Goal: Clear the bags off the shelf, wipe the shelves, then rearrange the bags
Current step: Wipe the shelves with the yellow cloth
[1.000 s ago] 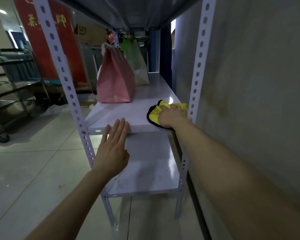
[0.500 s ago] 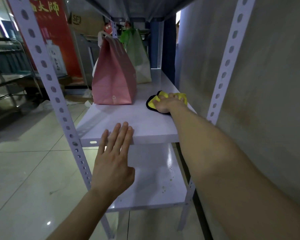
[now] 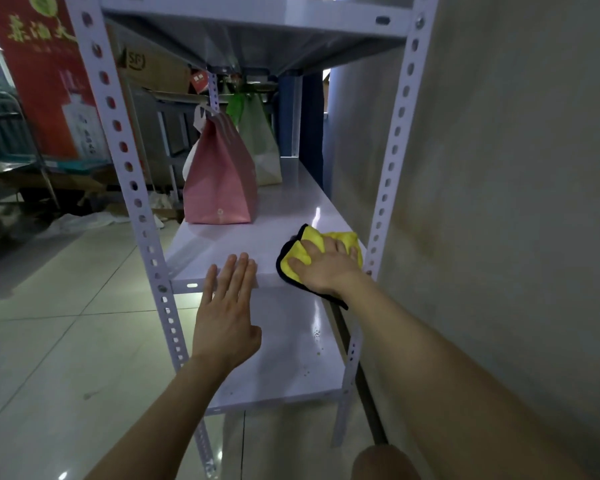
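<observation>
A white metal rack has a middle shelf point(image 3: 243, 240) at hand height. On it my right hand point(image 3: 326, 268) presses a yellow cloth with a black edge point(image 3: 340, 239) flat at the shelf's near right corner, fingers spread over it. My left hand point(image 3: 227, 313) is open with straight fingers, hovering at the shelf's front edge. A pink paper bag point(image 3: 220, 181) stands upright further back on the same shelf. Behind it stands a green and white bag point(image 3: 257, 143).
A lower shelf point(image 3: 284, 358) with small specks lies below my hands, and an upper shelf point(image 3: 257, 15) overhead. A plain wall point(image 3: 499, 202) runs close along the right. Perforated rack posts point(image 3: 129, 168) stand left and right. Tiled floor point(image 3: 49, 341), a red banner and carts are at left.
My right hand has drawn the cloth back toward the shelf's front right corner. The view has tilted up, showing the upper shelf. My left hand stays open near the front edge.
</observation>
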Action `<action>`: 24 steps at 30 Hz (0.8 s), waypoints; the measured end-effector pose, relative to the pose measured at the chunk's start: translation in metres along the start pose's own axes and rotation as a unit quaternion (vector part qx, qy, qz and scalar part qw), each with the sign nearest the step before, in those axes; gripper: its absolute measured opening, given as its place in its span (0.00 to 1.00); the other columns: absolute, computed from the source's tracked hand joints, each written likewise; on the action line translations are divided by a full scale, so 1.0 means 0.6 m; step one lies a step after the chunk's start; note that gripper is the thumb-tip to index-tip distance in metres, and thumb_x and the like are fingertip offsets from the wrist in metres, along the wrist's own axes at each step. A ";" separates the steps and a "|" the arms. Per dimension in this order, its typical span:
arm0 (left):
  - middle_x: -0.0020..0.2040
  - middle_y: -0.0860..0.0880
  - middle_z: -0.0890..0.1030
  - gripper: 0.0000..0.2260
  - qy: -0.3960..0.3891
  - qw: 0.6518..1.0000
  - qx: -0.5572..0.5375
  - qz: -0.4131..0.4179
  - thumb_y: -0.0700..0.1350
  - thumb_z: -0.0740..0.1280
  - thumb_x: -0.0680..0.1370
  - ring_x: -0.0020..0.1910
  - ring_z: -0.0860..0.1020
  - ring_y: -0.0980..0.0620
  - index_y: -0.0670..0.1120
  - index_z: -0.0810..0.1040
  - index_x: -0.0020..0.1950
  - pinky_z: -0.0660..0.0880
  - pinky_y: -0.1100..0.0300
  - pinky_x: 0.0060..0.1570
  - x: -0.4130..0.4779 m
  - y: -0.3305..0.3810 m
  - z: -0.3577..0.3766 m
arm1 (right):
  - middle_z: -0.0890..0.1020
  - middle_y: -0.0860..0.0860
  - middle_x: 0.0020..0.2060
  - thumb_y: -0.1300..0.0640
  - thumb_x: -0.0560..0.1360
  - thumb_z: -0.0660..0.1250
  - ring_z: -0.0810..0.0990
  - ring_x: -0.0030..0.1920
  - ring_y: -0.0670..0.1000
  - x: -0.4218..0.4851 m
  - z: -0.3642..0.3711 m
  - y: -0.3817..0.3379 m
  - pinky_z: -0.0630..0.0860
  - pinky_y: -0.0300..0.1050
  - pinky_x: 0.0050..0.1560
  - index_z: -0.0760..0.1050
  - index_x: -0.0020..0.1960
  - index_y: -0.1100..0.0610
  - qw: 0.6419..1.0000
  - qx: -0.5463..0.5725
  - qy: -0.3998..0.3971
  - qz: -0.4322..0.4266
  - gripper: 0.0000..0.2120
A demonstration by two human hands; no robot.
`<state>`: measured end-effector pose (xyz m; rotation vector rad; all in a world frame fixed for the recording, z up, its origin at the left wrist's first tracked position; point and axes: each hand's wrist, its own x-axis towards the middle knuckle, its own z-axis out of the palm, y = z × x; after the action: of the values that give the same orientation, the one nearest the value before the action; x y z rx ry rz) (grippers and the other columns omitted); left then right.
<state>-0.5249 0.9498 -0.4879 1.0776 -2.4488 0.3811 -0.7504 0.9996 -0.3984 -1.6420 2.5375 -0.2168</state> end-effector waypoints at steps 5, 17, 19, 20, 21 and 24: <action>0.89 0.43 0.50 0.54 0.025 1.000 -0.006 0.008 0.46 0.72 0.66 0.89 0.45 0.43 0.40 0.52 0.88 0.52 0.36 0.85 0.002 -0.004 0.020 | 0.46 0.56 0.86 0.20 0.74 0.48 0.44 0.84 0.62 0.056 -0.013 -0.001 0.37 0.67 0.80 0.46 0.86 0.41 0.999 -0.001 -0.018 0.028 0.47; 0.89 0.44 0.52 0.53 0.143 0.989 -0.004 0.030 0.42 0.68 0.63 0.88 0.50 0.41 0.40 0.54 0.88 0.52 0.33 0.84 0.003 -0.008 0.052 | 0.56 0.53 0.85 0.19 0.69 0.46 0.55 0.84 0.60 0.310 -0.051 0.005 0.48 0.63 0.80 0.49 0.86 0.42 0.997 -0.036 0.003 0.071 0.51; 0.89 0.44 0.51 0.53 0.141 0.990 0.000 0.024 0.43 0.69 0.64 0.88 0.50 0.41 0.41 0.54 0.88 0.52 0.33 0.84 0.003 -0.007 0.054 | 0.56 0.53 0.85 0.20 0.70 0.45 0.54 0.84 0.60 0.308 -0.052 0.003 0.48 0.63 0.81 0.48 0.86 0.42 0.997 -0.039 0.005 0.070 0.50; 0.89 0.44 0.51 0.53 0.138 0.990 0.002 0.022 0.43 0.69 0.64 0.88 0.49 0.41 0.41 0.54 0.88 0.51 0.34 0.84 0.002 -0.006 0.054 | 0.55 0.53 0.85 0.20 0.71 0.45 0.53 0.84 0.60 0.299 -0.051 0.004 0.47 0.63 0.81 0.48 0.86 0.42 0.997 -0.039 0.003 0.069 0.49; 0.89 0.44 0.50 0.53 0.136 0.991 0.004 0.020 0.44 0.69 0.64 0.88 0.49 0.41 0.41 0.53 0.88 0.51 0.34 0.84 0.001 -0.005 0.054 | 0.54 0.54 0.85 0.20 0.71 0.46 0.52 0.84 0.60 0.286 -0.050 0.006 0.46 0.63 0.81 0.47 0.86 0.43 0.997 -0.035 0.002 0.070 0.49; 0.89 0.44 0.49 0.54 0.123 0.992 0.009 0.014 0.46 0.69 0.65 0.89 0.48 0.42 0.41 0.52 0.89 0.50 0.35 0.85 0.003 -0.006 0.059 | 0.49 0.54 0.86 0.19 0.73 0.48 0.46 0.85 0.60 0.232 -0.043 0.014 0.42 0.65 0.81 0.46 0.86 0.42 0.997 -0.013 -0.010 0.071 0.48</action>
<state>-0.5334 0.9317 -0.5171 0.9439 -2.2469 0.5126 -0.8191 0.8771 -0.3766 -1.4568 2.6380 -0.1538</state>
